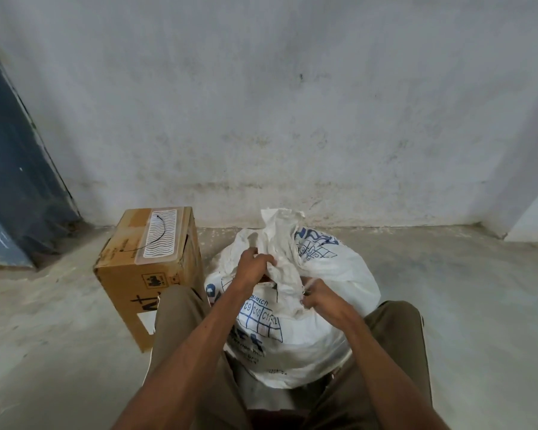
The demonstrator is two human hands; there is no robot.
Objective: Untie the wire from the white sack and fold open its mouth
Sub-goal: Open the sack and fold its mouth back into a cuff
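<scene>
A full white woven sack (333, 274) with blue print stands on the floor between my knees. Its bunched neck (280, 231) rises at the top, loose and crumpled. My left hand (255, 265) grips the gathered cloth at the left of the neck. My right hand (317, 294) pinches the cloth at the near right side of the neck. A thin black wire (159, 232) lies curved on top of the cardboard box, apart from the sack. I see no wire around the neck.
A brown cardboard box (146, 274) stands on the floor just left of the sack, touching my left knee. A stained white wall (292, 119) is close behind. A blue door frame (13, 181) is at the far left. Bare concrete floor (463, 290) lies to the right.
</scene>
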